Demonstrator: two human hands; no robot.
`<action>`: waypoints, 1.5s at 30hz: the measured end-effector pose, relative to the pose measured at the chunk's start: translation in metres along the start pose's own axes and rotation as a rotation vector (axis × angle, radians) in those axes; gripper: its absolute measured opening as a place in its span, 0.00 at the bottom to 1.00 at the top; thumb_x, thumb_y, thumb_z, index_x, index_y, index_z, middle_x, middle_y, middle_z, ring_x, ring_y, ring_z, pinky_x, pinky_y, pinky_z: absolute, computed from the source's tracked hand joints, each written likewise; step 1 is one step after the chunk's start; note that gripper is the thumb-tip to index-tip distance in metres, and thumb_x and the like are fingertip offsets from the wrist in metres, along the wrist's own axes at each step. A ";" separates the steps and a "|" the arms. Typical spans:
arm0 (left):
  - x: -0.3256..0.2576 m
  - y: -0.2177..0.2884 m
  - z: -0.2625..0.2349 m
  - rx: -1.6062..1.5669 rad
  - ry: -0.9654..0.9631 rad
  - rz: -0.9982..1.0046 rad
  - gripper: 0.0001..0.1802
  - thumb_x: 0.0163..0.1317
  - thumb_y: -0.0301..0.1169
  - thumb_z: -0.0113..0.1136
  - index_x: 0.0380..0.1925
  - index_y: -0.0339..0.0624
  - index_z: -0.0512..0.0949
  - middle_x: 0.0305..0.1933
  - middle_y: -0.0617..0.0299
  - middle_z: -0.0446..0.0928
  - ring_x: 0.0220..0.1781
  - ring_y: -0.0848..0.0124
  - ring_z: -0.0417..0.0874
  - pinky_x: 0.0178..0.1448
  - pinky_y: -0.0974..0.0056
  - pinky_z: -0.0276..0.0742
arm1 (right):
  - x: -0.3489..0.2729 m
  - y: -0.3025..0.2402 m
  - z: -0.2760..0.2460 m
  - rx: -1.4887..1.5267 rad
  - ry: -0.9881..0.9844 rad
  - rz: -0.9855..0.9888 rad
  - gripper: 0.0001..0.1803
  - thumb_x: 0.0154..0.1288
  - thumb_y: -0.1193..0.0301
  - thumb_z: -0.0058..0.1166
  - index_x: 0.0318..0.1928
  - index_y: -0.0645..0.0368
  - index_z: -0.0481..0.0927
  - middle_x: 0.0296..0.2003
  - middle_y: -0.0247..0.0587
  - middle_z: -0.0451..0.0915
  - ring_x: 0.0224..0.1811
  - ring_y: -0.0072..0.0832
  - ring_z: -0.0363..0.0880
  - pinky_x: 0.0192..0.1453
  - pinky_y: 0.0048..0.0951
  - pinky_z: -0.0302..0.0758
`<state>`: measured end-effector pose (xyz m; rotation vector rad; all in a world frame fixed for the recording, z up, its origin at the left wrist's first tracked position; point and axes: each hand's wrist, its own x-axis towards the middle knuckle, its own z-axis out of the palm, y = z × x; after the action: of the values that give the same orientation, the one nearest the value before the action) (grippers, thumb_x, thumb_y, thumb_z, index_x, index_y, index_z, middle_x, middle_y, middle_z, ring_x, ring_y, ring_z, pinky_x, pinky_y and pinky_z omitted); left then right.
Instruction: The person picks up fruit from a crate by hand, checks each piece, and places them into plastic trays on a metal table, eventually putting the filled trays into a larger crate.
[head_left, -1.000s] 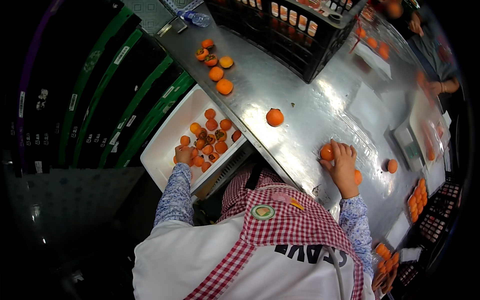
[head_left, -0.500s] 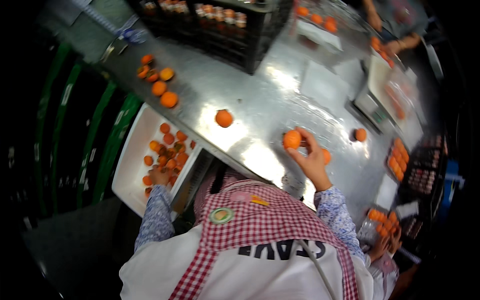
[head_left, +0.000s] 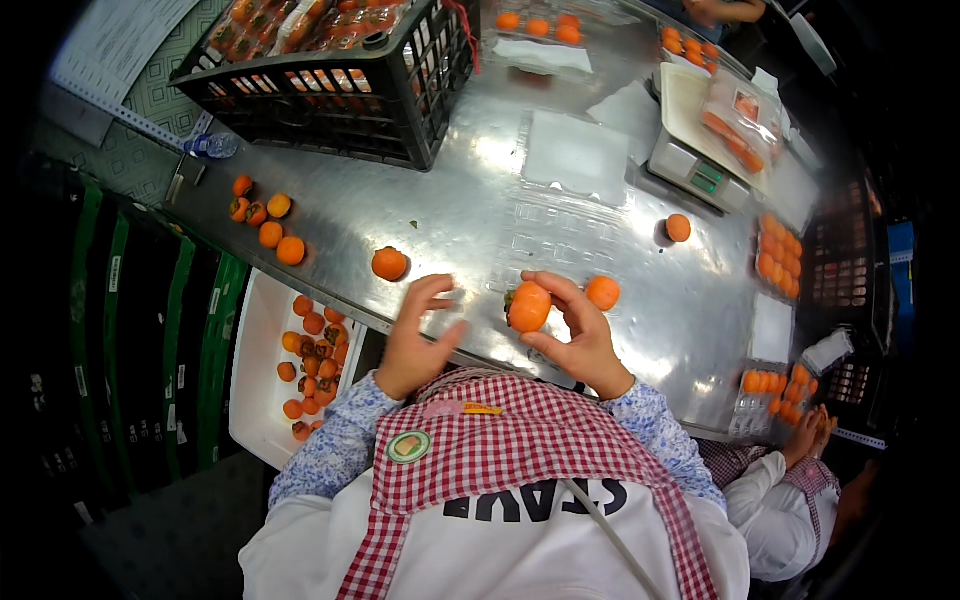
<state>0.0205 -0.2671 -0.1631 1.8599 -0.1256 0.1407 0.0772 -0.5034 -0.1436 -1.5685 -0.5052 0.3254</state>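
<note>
Left hand out of white bin, now over counter edge, grip open, empty. Right hand grip pinching orange fruit, lifted nearer chest. Second fruit just beside, on counter.

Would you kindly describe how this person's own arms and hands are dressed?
Both hands, left and right, are bare, with no gloves. Both forearms wear long sleeves of white cloth with a fine blue print, ending at the wrists. Over the chest lies a red and white checked apron with a round green badge.
</note>
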 end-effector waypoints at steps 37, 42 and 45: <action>0.039 0.033 0.067 -1.330 -0.414 -0.971 0.42 0.72 0.62 0.22 0.60 0.34 0.67 0.42 0.54 0.78 0.38 0.64 0.81 0.40 0.59 0.79 | -0.010 -0.014 -0.033 0.041 -0.109 0.155 0.32 0.62 0.66 0.59 0.67 0.56 0.66 0.60 0.43 0.73 0.61 0.33 0.72 0.66 0.34 0.66; 0.039 0.026 0.064 -1.273 -0.615 -0.925 0.42 0.71 0.62 0.21 0.60 0.35 0.66 0.46 0.51 0.77 0.39 0.64 0.82 0.41 0.59 0.80 | -0.011 -0.014 -0.036 0.052 -0.182 0.283 0.35 0.62 0.66 0.60 0.68 0.57 0.64 0.60 0.43 0.73 0.62 0.32 0.71 0.66 0.32 0.66; 0.043 0.035 0.065 -1.234 -0.623 -0.885 0.41 0.72 0.61 0.20 0.61 0.36 0.63 0.53 0.50 0.73 0.47 0.63 0.81 0.48 0.58 0.81 | -0.015 -0.005 -0.037 0.266 -0.132 0.352 0.34 0.62 0.67 0.60 0.68 0.58 0.64 0.61 0.42 0.71 0.64 0.32 0.69 0.67 0.32 0.66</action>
<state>0.0593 -0.3396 -0.1415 0.5401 0.1692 -0.9361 0.0823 -0.5422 -0.1372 -1.3772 -0.2703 0.7381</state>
